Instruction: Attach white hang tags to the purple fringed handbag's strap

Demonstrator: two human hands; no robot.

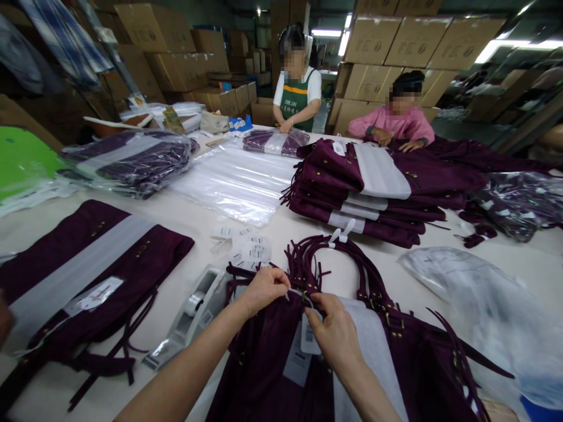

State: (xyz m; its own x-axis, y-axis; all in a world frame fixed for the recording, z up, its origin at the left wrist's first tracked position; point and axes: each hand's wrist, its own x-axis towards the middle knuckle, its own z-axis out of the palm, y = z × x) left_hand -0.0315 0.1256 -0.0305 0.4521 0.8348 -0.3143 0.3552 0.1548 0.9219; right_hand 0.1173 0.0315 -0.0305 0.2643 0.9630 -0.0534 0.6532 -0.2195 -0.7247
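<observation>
A dark purple handbag (422, 351) with fringes and brass studs lies in front of me, a pale paper band (367, 340) across it. Its looped handles (347, 246) point away from me, wrapped with white ties. My left hand (266, 288) pinches a thin white tag string (288, 295) near the handle base. Close beside it, my right hand (332, 325) is closed at a brass ring, thumb and finger together around the string's other part. White and grey hang tags (299, 357) dangle below my right hand's fingers onto the bag.
A tape dispenser (193, 310) and a strip of printed labels (250, 249) lie left of the bag. Another banded purple bag (88, 258) is farther left. Stacked bags (373, 181), clear plastic sleeves (237, 176) and crumpled plastic (475, 293) surround it. Two co-workers (299, 99) handle bags across the table.
</observation>
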